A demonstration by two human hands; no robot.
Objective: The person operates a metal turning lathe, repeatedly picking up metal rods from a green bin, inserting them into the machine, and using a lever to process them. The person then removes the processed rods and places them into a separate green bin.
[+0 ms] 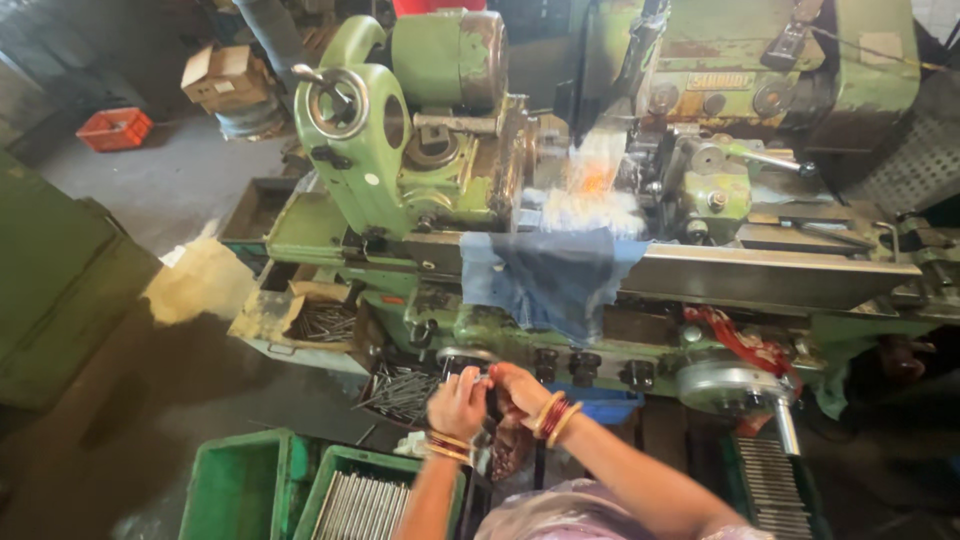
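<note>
Machine: a big green grinding machine (pixel 420 150) filled the upper part of the view, with a handwheel (pixel 337 100) on its left head and sparks (pixel 596 178) glowing orange at its middle.
Cloth: a blue cloth (pixel 555 275) hung over the machine's front edge, just above the hands.
Crates: two green crates (pixel 245 480) stood on the floor at lower left; the right one held rows of metal rods (pixel 360 508).
Trays: an open tray of dark pins (pixel 325 322) sat left of the machine's base, and a second heap of pins (pixel 400 392) lay just left of the hands.
Front wheel: a grey handwheel (pixel 728 385) stuck out at the right, a red rag (pixel 742 342) above it.
Left hand: the left hand (pixel 458 403), bangles at the wrist, was raised with fingers curled; whether it gripped anything I could not tell.
Right hand: the right hand (pixel 517 390), also bangled, met the left at the fingertips in front of the machine's black knobs (pixel 585 365); its grip was too blurred to judge.
</note>
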